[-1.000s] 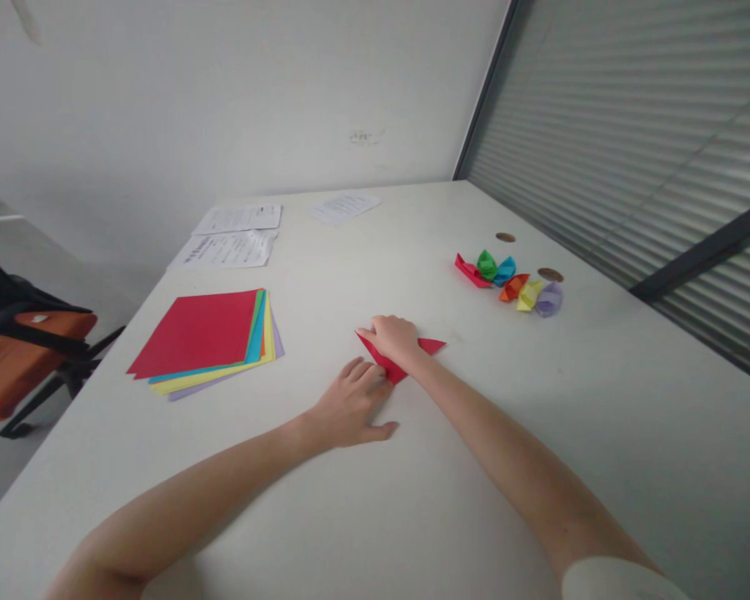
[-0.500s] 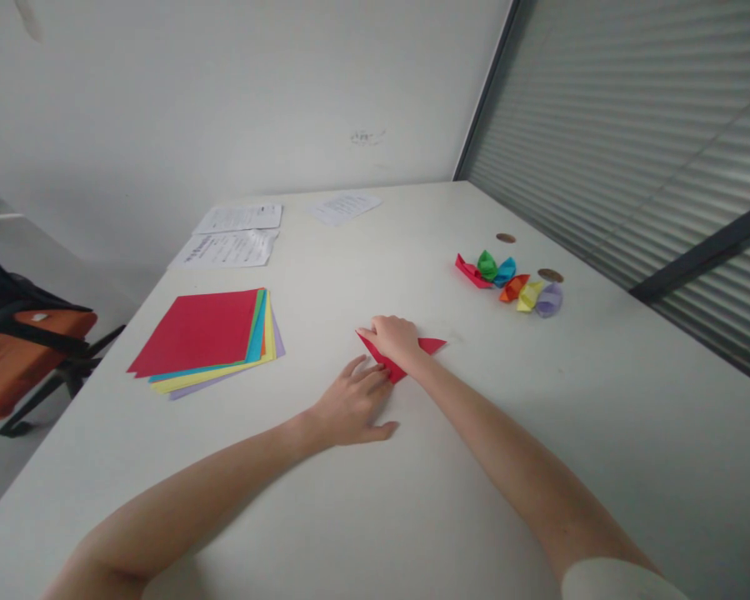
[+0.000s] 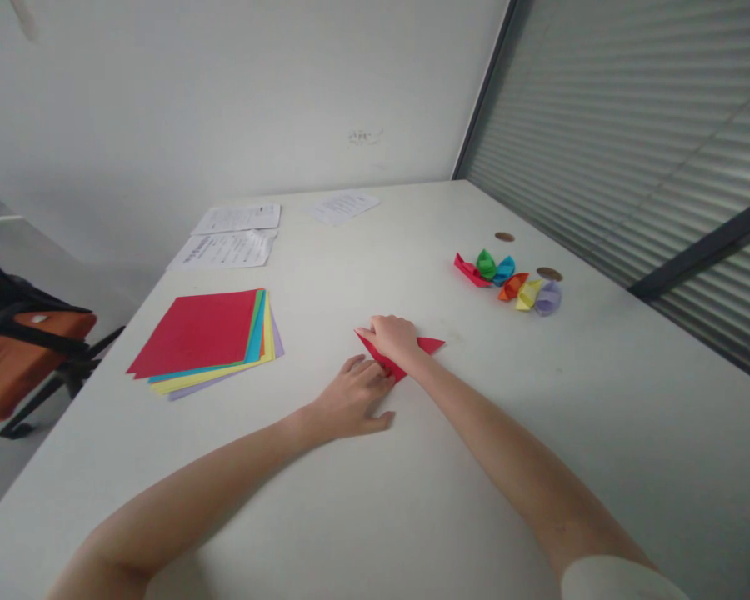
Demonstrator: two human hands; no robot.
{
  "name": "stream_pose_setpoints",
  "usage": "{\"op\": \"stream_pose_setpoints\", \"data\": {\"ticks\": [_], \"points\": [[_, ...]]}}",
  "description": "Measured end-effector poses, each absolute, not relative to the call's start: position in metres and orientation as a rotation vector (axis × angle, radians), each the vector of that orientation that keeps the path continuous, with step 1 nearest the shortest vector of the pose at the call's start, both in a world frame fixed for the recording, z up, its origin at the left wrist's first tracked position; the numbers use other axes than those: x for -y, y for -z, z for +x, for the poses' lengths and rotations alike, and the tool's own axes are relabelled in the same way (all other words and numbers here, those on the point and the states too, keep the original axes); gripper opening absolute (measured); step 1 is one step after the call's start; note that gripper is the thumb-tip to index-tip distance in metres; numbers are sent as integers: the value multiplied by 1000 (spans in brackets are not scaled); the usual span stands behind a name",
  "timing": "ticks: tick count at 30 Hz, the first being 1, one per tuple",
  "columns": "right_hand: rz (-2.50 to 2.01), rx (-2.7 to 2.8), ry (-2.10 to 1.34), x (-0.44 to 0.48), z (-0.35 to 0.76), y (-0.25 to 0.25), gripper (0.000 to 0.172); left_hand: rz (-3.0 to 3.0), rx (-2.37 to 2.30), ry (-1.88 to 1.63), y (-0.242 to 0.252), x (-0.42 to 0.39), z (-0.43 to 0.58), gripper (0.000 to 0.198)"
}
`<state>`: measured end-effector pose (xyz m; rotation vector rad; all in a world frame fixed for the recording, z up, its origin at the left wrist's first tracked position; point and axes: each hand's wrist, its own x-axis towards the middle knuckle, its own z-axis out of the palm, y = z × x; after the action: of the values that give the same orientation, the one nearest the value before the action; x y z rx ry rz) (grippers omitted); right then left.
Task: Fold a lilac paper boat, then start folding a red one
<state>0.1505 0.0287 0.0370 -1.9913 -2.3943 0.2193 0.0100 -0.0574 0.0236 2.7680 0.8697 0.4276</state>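
A folded piece of red origami paper [image 3: 429, 344] lies on the white table, its pointed ends showing to the left and right of my right hand. My right hand [image 3: 395, 338] covers its middle, fingers curled over it and thumb along the left point. Beside its lower edge is my left hand [image 3: 355, 400], with the thumb stretched out and the other fingers bent, fingertips touching the paper near its bottom corner. Part of the fold is hidden under both hands.
A stack of coloured paper squares [image 3: 200, 332], red on top, lies to the left. Several small folded paper boats [image 3: 512, 286] stand at the right near two brown discs [image 3: 549, 273]. Printed sheets [image 3: 228, 247] lie at the back. An orange chair [image 3: 28, 358] stands beyond the left edge.
My left hand has shifted slightly up and its fingers have bent more against the paper's lower edge. The right hand and the red paper stay nearly in place.
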Motion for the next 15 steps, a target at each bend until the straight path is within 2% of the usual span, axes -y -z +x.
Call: {"op": "stream_pose_setpoints", "data": {"ticks": [9, 15], "points": [[-1976, 2387, -200, -27, 152, -38, 56, 2679, -896, -493, -23, 54, 7, 49], [-1985, 2387, -219, -26, 152, -41, 55, 2753, -880, -436, -26, 53, 7, 40]]}}
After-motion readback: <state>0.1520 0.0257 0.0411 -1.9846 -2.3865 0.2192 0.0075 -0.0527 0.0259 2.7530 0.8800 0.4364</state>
